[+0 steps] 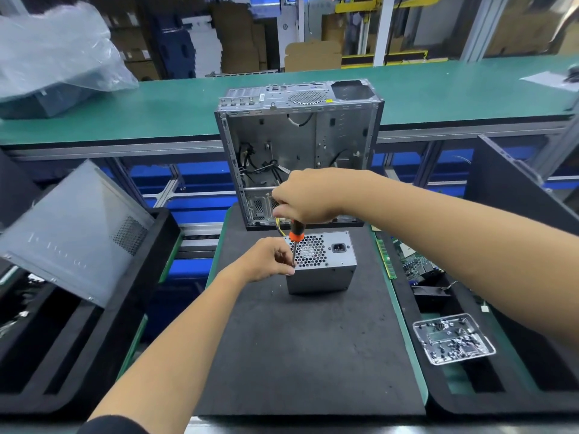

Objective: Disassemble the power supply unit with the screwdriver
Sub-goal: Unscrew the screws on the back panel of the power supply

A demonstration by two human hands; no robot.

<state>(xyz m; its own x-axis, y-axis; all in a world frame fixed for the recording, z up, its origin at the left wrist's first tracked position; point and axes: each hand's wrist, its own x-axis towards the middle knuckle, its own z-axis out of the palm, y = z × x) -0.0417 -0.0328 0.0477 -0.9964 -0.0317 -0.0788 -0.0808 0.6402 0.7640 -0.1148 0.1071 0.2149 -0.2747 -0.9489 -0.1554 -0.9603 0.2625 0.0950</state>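
1. While the right hand [308, 195] curls tight round the top of the screwdriver [295, 235], its grip covers most of the black handle and leaves only the lower black part and the orange collar showing.
2. From that collar the thin shaft runs down to the near left corner of the power supply unit [321, 264], which stands on the dark mat [307, 346] in the middle of the tabletop, fan grille and socket facing up.
3. At that corner sits the left hand [266, 260], fingers bent in a close grip against the unit's left edge, fingertips just beside the shaft; whether they pinch the shaft, a screw or only the casing I cannot tell.
4. Hidden behind those fingers are the screwdriver tip and the screw.
5. Yellow wires show at the far side of the unit, mostly covered by the right hand.
6. Beyond stands the open computer case [297, 151], its lower middle blocked by the right hand.
7. At the near right lies a clear tray [454, 341] of small dark parts, too small to tell apart.
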